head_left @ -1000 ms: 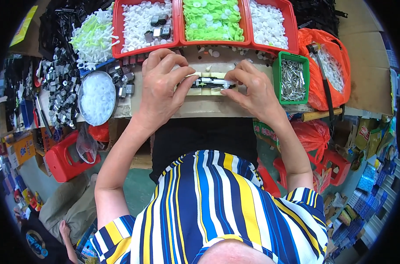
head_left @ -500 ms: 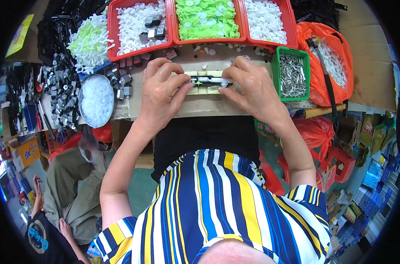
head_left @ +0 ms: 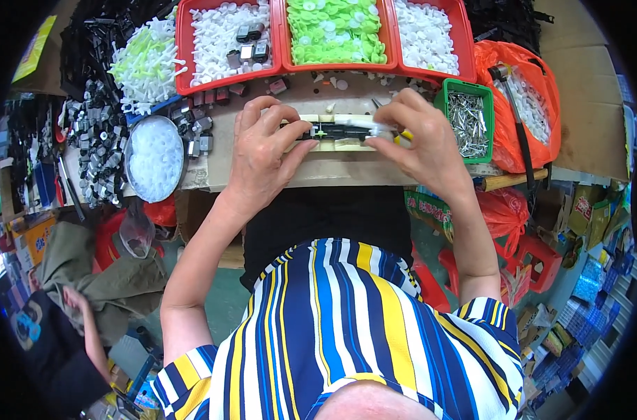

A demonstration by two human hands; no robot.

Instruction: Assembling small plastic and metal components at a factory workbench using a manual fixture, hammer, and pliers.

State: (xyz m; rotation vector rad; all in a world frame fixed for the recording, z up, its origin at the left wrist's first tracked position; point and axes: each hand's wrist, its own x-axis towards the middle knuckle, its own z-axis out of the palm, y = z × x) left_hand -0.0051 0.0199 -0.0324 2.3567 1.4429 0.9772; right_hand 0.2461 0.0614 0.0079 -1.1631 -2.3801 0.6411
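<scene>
A cream block fixture (head_left: 350, 145) lies on the bench in front of me with a long black plastic part (head_left: 336, 131) in its groove. A small light-green piece shows near the part's left end. My left hand (head_left: 268, 143) is closed there, thumb and fingertips pinching the end of the black part. At the other end, the fingers of my right hand (head_left: 422, 136) close round a whitish plastic piece (head_left: 380, 130), blurred by motion. Something with a yellow handle (head_left: 403, 137) shows beneath that hand, mostly hidden.
Red bins (head_left: 283, 64) of white and green pieces line the back. To the right stand a green box (head_left: 467, 120) of metal pins, an orange bag (head_left: 553, 126) and a hammer (head_left: 518, 119). A bowl (head_left: 155, 159) and black parts (head_left: 98, 150) lie left. Another person (head_left: 56, 343) sits lower left.
My right hand has shifted a little right and lifted slightly, and the yellow handle now shows under it. My left hand stays at the black part's end. The other person has leaned and moved an arm.
</scene>
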